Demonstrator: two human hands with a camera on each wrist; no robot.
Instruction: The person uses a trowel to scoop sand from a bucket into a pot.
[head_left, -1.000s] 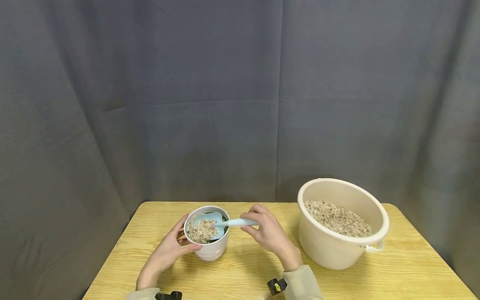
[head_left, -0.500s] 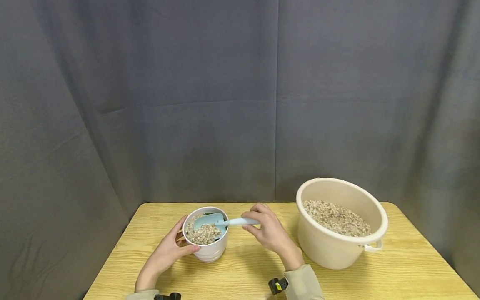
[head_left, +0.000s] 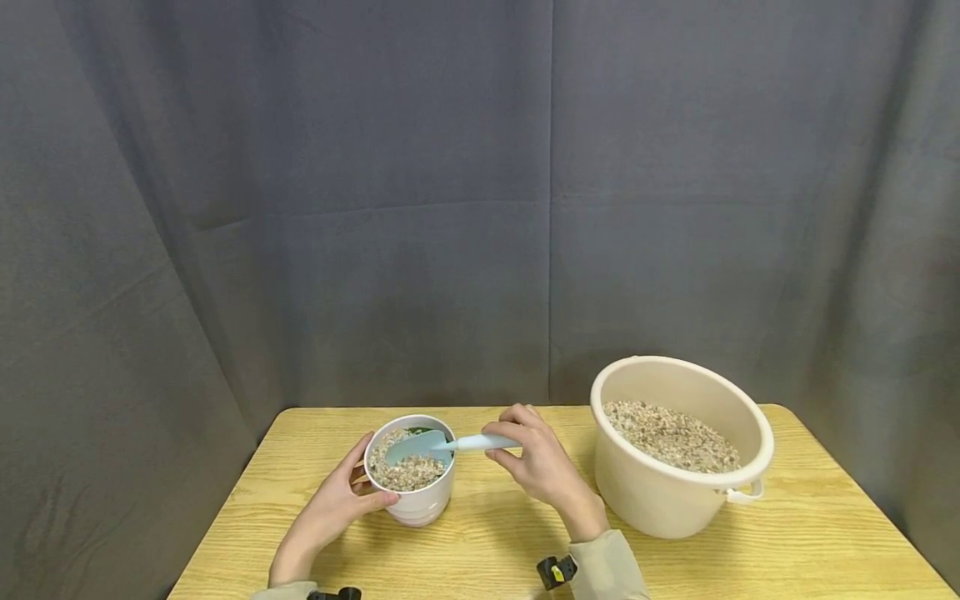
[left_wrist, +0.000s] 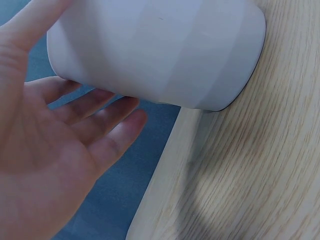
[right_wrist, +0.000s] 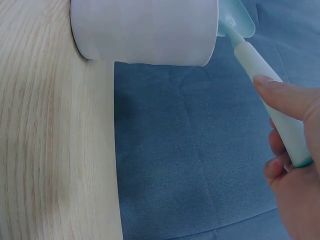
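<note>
Looking down from the head view, we see a wooden bench point(head_left: 675, 558) before a grey curtain point(head_left: 375, 208). The left hand point(head_left: 333, 508) cups a small white pot point(head_left: 420, 500), fingers curled round its wall. The right hand point(head_left: 536, 462) pinches a pale blue scoop point(head_left: 427, 444), its blade over the pot's gravel fill. We judge the pot nearly full, with little left to add. A cream bucket point(head_left: 660, 492) to the right holds more gravel point(head_left: 671, 433).

From the left wrist, the pot point(left_wrist: 160, 50) is smooth and matt; fingers point(left_wrist: 100, 125) lie against it.

From the right wrist, fingertips point(right_wrist: 285, 100) grip the scoop's glossy rounded handle point(right_wrist: 265, 85); the bench point(right_wrist: 50, 150) shows fine grain.
</note>
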